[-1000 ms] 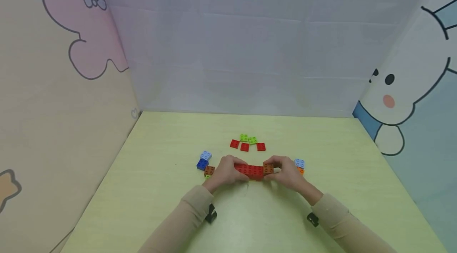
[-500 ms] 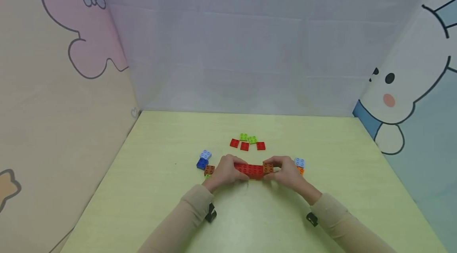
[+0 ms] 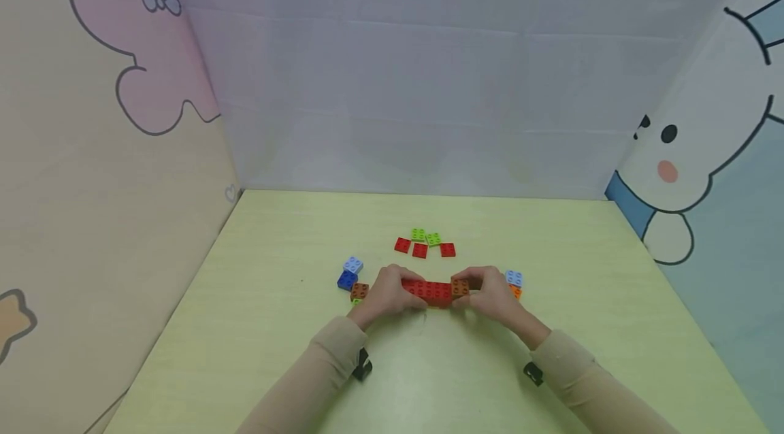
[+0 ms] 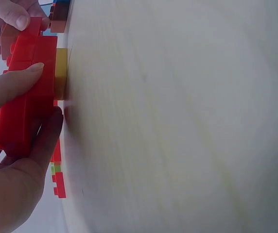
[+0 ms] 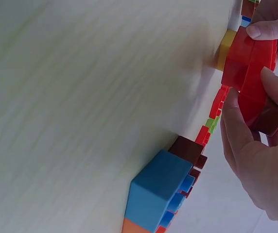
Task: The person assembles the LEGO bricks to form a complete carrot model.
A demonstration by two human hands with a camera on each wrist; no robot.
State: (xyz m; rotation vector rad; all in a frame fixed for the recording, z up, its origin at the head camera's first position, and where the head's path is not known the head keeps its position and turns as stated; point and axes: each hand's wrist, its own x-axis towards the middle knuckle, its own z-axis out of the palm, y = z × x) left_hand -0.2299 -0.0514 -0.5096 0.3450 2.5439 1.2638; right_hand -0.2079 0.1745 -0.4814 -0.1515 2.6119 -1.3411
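Red bricks (image 3: 436,294) with studs on top form a row in two layers near the middle of the table. Under them shows a yellow brick (image 4: 61,73) close to the tabletop. My left hand (image 3: 390,292) grips the red bricks at their left end, thumb on the near side. At the right end sits a brown brick (image 3: 460,288) beside the upper red layer. My right hand (image 3: 493,294) pinches that end between thumb and fingers. In the right wrist view the brown brick (image 5: 269,118) is partly hidden by the thumb.
Behind the hands lie thin red bricks (image 3: 420,251) and green bricks (image 3: 433,239). On the left are light blue (image 3: 353,265), dark blue (image 3: 347,280) and brown bricks (image 3: 359,291). A light blue brick (image 3: 514,278) and an orange brick (image 3: 516,292) stand right of the right hand.
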